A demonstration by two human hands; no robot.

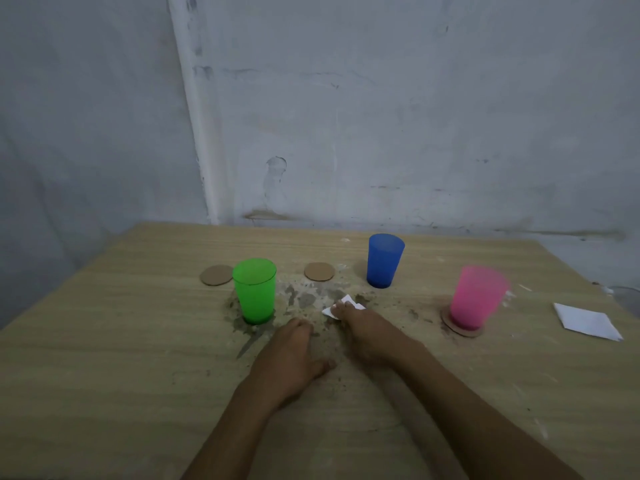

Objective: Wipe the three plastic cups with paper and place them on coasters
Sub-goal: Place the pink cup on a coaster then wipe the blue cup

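A small piece of white paper (343, 307) is lying on the soiled middle of the wooden surface (104, 341), and the right hand (367, 336) is resting on it, fingertips pressing its near edge flat; whether the fingers are pinching the sheet or only bearing down on it cannot be told from the head view. The left hand (291, 355) is lying palm down just beside it, fingers loosely bent and holding nothing. The pink cup (479, 296) is standing on a coaster (462, 329) to the right, blurred and seemingly leaning, so it is probably the one already finished. The green cup (255, 291) is standing upright on bare, dirt-streaked wood near the left hand, with an empty coaster (216, 274) just behind it to the left, while the blue cup (385, 259) is standing farther back, a second empty coaster (319, 271) lying between the two cups. A folded stack of spare paper (587, 321) is waiting at the far right. By the look of things two cups are remaining, and the step in hand is gathering the paper for the next wipe. Doing it well would mean closing the right grip firmly round the sheet, steadying the nearer green cup with the left hand, working the paper round wall and rim, and lifting the cup clear of the grit before setting it squarely on its coaster.
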